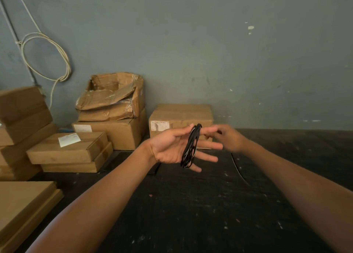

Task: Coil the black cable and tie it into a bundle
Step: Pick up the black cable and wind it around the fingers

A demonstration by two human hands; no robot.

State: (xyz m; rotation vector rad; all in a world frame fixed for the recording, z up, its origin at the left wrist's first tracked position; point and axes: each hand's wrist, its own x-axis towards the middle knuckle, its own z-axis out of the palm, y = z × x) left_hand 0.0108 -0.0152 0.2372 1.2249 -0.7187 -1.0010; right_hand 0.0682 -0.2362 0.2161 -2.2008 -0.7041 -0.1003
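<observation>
My left hand (172,147) is held palm up above the dark table, fingers spread and pointing right. The black cable (190,147) is wound in several loops around those fingers, from the index finger down to the little finger. My right hand (228,138) is just right of the left fingertips, its fingers pinched together, blurred, apparently on the cable's loose end. A loose stretch of the cable (237,169) trails down from under the right hand onto the table.
The dark, scuffed table (191,214) fills the lower view. Cardboard boxes (107,122) are stacked at the back left, and one box (181,117) stands behind my hands. Flat cardboard sheets (23,205) lie at the near left. A white cable coil (47,57) hangs on the grey wall.
</observation>
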